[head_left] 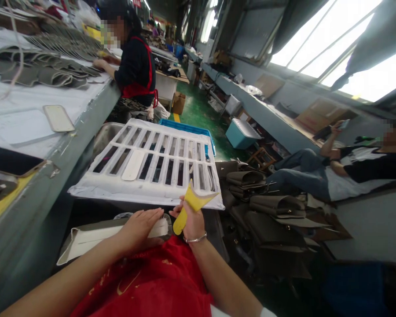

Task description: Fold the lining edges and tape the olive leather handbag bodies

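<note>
My left hand [140, 226] lies with its fingers stretched out on a grey and off-white bag piece [95, 240] in front of my red apron. Just to its right, my right hand [193, 220] is wrapped round a yellow tool [193, 200] with a forked, curved upper end and a rounded lower end. Beyond both hands is a white slatted rack [155, 185], on which a small cream oval plate [133, 165] rests.
A worktable [75, 138] with grey pieces and a phone [13, 161] runs along the left, where a person in a red apron works. Grey bags [273, 224] are piled at right. Another person sits at far right. A blue tray [185, 127] shows behind the rack.
</note>
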`<state>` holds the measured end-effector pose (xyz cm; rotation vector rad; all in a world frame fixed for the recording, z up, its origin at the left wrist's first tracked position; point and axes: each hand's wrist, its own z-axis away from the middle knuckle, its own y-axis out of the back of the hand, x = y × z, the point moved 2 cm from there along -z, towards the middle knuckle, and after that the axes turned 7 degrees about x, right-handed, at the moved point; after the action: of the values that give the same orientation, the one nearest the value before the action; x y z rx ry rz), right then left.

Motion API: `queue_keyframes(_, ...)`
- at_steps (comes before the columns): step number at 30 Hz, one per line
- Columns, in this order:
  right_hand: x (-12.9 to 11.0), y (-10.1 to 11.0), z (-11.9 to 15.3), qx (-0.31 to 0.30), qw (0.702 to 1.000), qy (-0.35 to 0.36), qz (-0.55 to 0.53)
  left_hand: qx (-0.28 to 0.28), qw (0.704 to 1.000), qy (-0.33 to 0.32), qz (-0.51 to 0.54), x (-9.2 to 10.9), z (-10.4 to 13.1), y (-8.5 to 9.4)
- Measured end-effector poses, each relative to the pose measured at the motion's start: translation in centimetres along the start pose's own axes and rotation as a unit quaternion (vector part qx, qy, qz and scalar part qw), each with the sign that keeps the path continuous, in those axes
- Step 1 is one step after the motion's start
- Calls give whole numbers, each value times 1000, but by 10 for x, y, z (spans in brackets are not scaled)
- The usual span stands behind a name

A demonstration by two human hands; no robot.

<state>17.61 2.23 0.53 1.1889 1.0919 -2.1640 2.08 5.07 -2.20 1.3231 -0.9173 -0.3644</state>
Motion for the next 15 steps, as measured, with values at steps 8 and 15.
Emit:
queue_keyframes(8,27,3,13,-8,997,67,39,-43,997,59,18,5,-14,8)
queue_keyframes(15,43,-2,7,45,995,70,60,-70,993,79,43,7,-24,8)
